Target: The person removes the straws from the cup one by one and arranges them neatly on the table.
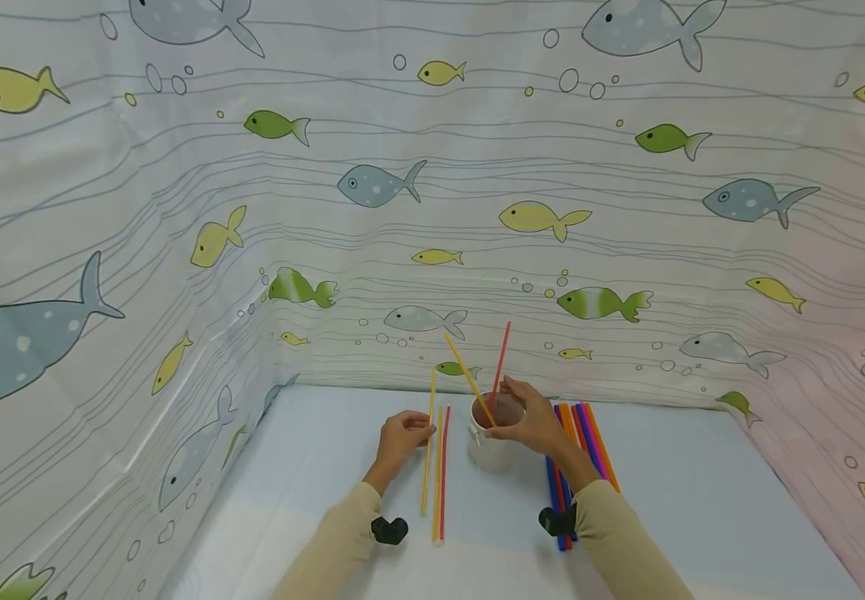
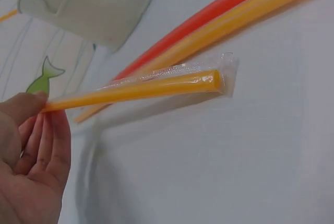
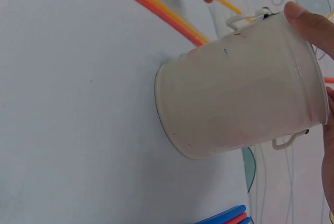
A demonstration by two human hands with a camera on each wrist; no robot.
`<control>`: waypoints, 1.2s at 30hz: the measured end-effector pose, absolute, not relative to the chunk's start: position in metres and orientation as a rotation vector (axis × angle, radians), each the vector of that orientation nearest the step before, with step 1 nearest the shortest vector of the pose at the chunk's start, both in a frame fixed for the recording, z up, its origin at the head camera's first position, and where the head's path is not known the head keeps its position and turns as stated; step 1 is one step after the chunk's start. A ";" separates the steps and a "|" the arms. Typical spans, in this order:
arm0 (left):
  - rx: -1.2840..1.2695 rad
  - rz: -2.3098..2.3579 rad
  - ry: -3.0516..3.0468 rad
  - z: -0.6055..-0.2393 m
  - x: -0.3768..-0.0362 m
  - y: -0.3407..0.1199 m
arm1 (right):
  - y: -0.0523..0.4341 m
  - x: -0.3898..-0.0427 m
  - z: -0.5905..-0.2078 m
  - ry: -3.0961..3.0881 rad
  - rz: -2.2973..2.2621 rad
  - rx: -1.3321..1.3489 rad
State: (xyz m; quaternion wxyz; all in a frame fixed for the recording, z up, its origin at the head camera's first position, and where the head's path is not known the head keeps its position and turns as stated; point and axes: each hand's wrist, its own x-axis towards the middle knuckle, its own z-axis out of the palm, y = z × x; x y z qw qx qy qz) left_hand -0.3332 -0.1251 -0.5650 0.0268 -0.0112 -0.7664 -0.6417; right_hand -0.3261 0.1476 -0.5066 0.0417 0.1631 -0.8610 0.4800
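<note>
Draping three sides of the pale blue table point(image 1: 312, 467), a fish-print curtain point(image 1: 432, 167) framed a white metal cup point(image 1: 491, 454) holding a red and a yellow straw. The right hand point(image 1: 530, 423) rested on the cup's rim, fingers pinching the red straw point(image 1: 501, 362). The left hand point(image 1: 401, 437), well apart, pinched a wrapped yellow straw point(image 2: 141, 89) beside two lying loose.

A fish-print curtain point(image 1: 432, 192) encloses the pale blue bench point(image 1: 702, 500) on three sides; a bundle of coloured straws point(image 1: 582, 442) lies near its back edge.
</note>
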 end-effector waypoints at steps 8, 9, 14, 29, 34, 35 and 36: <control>-0.012 -1.952 -2.412 -0.576 -0.326 -0.123 | 0.148 -0.326 -0.507 -2.640 1.469 0.490; -0.011 -1.945 -2.417 -0.576 -0.325 -0.123 | 0.148 -0.326 -0.507 -2.642 1.469 0.488; -0.017 -1.921 -2.427 -0.579 -0.321 -0.124 | 0.148 -0.326 -0.507 -2.649 1.459 0.488; -0.063 -1.934 -2.394 -0.580 -0.320 -0.128 | 0.149 -0.327 -0.508 -2.620 1.470 0.528; -0.065 -1.883 -2.417 -0.587 -0.323 -0.129 | 0.149 -0.327 -0.507 -2.617 1.459 0.529; -0.064 -1.871 -2.424 -0.588 -0.323 -0.130 | 0.149 -0.327 -0.507 -2.623 1.454 0.526; -0.058 -1.848 -2.438 -0.589 -0.324 -0.130 | 0.148 -0.327 -0.507 -2.627 1.450 0.526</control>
